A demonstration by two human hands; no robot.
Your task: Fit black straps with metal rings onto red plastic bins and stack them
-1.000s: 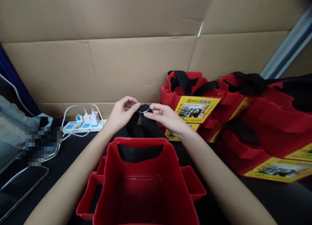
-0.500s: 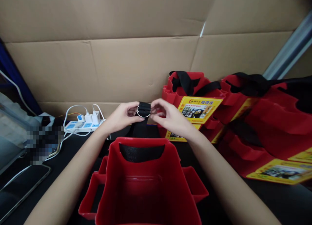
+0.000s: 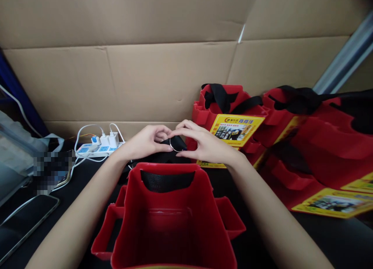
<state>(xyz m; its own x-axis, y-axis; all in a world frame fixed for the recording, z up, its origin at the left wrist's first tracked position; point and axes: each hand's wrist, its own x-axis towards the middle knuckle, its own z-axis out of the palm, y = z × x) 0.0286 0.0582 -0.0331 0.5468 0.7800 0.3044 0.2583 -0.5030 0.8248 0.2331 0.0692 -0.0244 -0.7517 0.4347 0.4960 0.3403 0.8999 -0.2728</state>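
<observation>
A black webbing strap (image 3: 178, 142) with a shiny metal ring (image 3: 174, 147) is held between my two hands, beyond the far rim of a red plastic bucket (image 3: 171, 199). My left hand (image 3: 148, 141) pinches the strap and ring from the left, its fingers curled. From the right, my right hand (image 3: 201, 142) closes on the same strap, fingers above and thumb below. The bucket stands open towards me, with side pockets left and right. More black webbing passes through the slot in its back wall.
Several red buckets (image 3: 326, 140) with black straps and yellow picture cards (image 3: 237, 130) stand at the right. At the left lie a white power strip (image 3: 100, 149) with plugs and cables, and a dark phone (image 3: 27, 222). Cardboard (image 3: 140, 82) lines the back.
My right hand has moved left over the strap, closer to my left hand. The strap and ring have tilted and dropped slightly. The bucket has shifted a little left in view.
</observation>
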